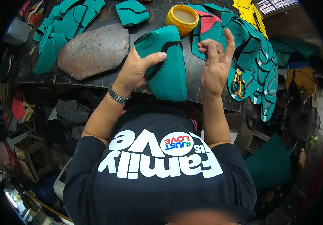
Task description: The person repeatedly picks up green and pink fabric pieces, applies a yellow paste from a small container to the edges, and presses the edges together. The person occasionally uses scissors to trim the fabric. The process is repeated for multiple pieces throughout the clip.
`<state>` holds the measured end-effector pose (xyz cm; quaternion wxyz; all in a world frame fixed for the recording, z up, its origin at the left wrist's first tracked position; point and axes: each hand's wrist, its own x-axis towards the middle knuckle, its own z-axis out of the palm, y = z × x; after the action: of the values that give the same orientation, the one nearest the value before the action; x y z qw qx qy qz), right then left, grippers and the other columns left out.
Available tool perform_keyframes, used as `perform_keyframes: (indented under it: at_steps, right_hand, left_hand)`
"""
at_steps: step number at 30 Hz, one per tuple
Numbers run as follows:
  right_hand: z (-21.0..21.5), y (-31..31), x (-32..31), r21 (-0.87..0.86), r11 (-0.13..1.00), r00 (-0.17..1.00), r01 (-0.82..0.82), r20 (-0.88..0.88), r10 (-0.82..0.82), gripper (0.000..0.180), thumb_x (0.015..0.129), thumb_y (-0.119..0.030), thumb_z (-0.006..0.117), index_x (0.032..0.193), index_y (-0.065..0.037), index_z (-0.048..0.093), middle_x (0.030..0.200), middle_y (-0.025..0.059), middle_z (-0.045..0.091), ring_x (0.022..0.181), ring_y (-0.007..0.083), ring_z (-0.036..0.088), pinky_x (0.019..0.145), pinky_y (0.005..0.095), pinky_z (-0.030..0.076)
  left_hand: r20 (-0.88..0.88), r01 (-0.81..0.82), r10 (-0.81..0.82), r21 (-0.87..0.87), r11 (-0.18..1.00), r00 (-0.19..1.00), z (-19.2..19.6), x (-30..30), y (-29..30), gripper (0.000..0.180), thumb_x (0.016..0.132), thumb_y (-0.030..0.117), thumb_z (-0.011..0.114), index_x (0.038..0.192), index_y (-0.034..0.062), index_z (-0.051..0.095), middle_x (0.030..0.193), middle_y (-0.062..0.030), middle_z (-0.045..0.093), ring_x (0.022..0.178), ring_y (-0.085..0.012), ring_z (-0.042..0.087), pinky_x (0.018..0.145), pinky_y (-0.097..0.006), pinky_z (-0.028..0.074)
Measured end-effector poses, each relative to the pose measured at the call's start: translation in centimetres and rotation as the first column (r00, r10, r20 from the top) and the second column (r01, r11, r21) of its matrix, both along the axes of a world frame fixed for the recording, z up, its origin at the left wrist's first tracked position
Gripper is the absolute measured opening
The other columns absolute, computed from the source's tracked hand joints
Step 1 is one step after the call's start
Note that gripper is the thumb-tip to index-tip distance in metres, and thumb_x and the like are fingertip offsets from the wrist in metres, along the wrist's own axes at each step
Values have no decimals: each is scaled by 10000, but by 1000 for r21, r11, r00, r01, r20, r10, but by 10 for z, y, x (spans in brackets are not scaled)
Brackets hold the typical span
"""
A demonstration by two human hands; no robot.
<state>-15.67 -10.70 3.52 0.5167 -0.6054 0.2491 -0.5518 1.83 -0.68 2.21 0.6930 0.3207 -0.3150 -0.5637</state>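
My left hand (pixel 139 67) is closed on a green sheet piece (pixel 171 71), its thumb on top of the face. A curved black band crosses the piece, and its upper left edge looks shiny. My right hand (pixel 218 63) is raised just right of the piece, apart from it. One finger points up, the others are partly bent, and nothing shows between them. A yellow pot (pixel 191 30) with pale contents stands on the table beyond the piece. To the left lies a flat brown stone slab (pixel 94 50).
Green pieces with black bands (pixel 67 22) lie at the far left. Another green piece (pixel 132 12) sits behind the slab. A large green stack (pixel 259 60) spreads along the right, with orange-handled scissors (pixel 238 83) on its near side. Yellow pieces (pixel 249 15) lie beyond.
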Motion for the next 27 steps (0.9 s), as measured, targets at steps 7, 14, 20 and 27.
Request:
perform_keyframes:
  at_steps: [7,14,20,27]
  right_hand:
    - [-7,18,-17,-142,984,951,-106,-303,59,249,994,-220,582,1058,0,680,1095,96,620,1046,207,539,950,335,420]
    - [-16,18,-4,-38,964,908,-263,-348,234,400,1003,-357,580,1097,7,715,1168,144,620,1181,250,498,1025,370,374]
    - [-13,23,3,247,899,931,-362,52,360,381,1027,-269,545,1224,38,655,1291,137,576,1279,231,463,1111,342,332]
    - [-5,22,-3,298,875,923,-382,75,377,376,988,-78,508,1328,73,561,1418,137,509,1307,218,486,1122,345,362]
  left_hand:
    - [-32,-57,56,-21,998,998,-3,-4,-2,367,894,2,683,1247,12,584,1135,-68,680,1014,-144,661,891,-326,566]
    - [55,-53,56,-49,997,997,-8,-5,-1,372,902,13,694,1257,16,582,1154,-69,680,1022,-145,659,902,-313,556]
    - [84,-64,66,-35,997,994,-10,-2,2,378,902,16,697,1263,17,583,1154,-70,681,1017,-146,661,902,-308,552]
    - [40,-88,90,-46,995,995,-10,-7,-1,355,906,21,693,1248,19,599,1135,-69,688,1013,-148,667,899,-307,556]
